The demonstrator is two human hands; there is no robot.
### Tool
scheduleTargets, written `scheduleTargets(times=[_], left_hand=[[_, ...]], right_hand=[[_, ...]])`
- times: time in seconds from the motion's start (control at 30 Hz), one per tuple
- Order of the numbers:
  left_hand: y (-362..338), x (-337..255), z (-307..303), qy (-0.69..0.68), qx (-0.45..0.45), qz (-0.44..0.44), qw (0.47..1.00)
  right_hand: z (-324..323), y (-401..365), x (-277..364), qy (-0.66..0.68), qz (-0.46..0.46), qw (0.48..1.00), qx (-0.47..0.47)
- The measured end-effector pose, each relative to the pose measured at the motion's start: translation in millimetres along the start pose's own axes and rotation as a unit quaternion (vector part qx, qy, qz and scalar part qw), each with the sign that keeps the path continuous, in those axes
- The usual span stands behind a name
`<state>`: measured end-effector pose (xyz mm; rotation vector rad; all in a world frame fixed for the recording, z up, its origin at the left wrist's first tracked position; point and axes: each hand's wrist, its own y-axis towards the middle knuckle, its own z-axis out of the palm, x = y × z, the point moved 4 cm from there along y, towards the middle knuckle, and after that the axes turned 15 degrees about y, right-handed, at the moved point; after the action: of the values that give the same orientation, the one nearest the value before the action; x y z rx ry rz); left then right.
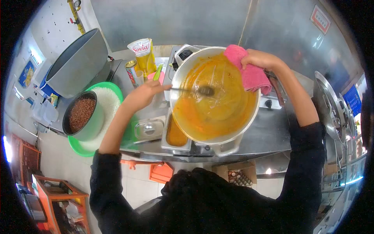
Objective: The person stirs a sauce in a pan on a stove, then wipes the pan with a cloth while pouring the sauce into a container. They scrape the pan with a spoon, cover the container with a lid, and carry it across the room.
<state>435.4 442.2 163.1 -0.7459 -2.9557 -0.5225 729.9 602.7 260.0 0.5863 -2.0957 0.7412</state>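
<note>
My left hand (145,95) is closed around the handle of a ladle (205,91), whose dark head is inside a large metal pot (177,84). The pot tilts toward me, its inside smeared with yellow-orange sauce (218,105). At the pot's upper right rim, my right hand (260,59) grips a folded pink cloth (255,78) that lies over the edge. Just below the pot's left side sits a rectangular steel pan of orange sauce (177,134). Beside that pan is a steel lid (149,128). The ladle's head is slightly blurred.
A green basin (117,89) of white grains stands at left, with a pot of reddish-brown food (82,113) on it. Behind are an oil pouch (146,56), a can (131,69) and a big grey pot (78,62). An egg carton (238,177) lies below the counter.
</note>
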Motion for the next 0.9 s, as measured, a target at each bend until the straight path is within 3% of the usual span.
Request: scheduleTargets(times=[0.03,0.1,0.17,0.23,0.3,0.33,0.37,0.47,0.53,0.67,0.73,0.87,0.9], left_hand=[[6,-2,-1,-0.001,-0.001,-0.001,1.0],[21,-3,-8,-0.044,-0.084,-0.091,0.991],[31,-18,-8,-0.052,-0.086,-0.076,0.992],[29,-24,-6,-0.059,-0.089,-0.062,0.992],[22,-41,5,-0.067,0.008,0.07,0.995],[15,-41,4,-0.06,0.067,0.053,0.995],[10,-36,5,-0.06,0.068,0.053,0.994],[7,-18,9,-0.066,0.023,0.017,0.997],[9,-9,1,-0.027,-0.119,-0.047,0.991],[14,-22,-2,-0.039,-0.105,-0.06,0.992],[8,-30,2,-0.028,0.018,0.026,0.999],[1,-20,0,-0.035,-0.009,0.041,0.998],[5,-18,-2,-0.025,-0.069,0.001,0.997]], right_hand=[[0,-1,2,-0.017,0.003,1.0,0.0],[1,4,-1,-0.002,-0.024,1.0,-0.011],[2,6,1,0.013,-0.051,0.998,-0.021],[4,6,5,0.0,-0.012,1.0,0.0],[4,4,8,-0.01,-0.011,1.0,0.002],[4,4,9,-0.02,-0.012,1.0,0.003],[4,6,8,-0.018,-0.011,1.0,0.003],[3,7,5,-0.027,0.001,1.0,0.003],[6,7,9,-0.034,0.002,0.999,-0.004],[9,5,11,-0.013,-0.01,1.0,-0.016],[10,9,10,0.003,-0.013,1.0,0.004],[9,6,14,-0.036,-0.007,0.999,0.017],[9,8,13,-0.022,0.0,1.0,0.018]])
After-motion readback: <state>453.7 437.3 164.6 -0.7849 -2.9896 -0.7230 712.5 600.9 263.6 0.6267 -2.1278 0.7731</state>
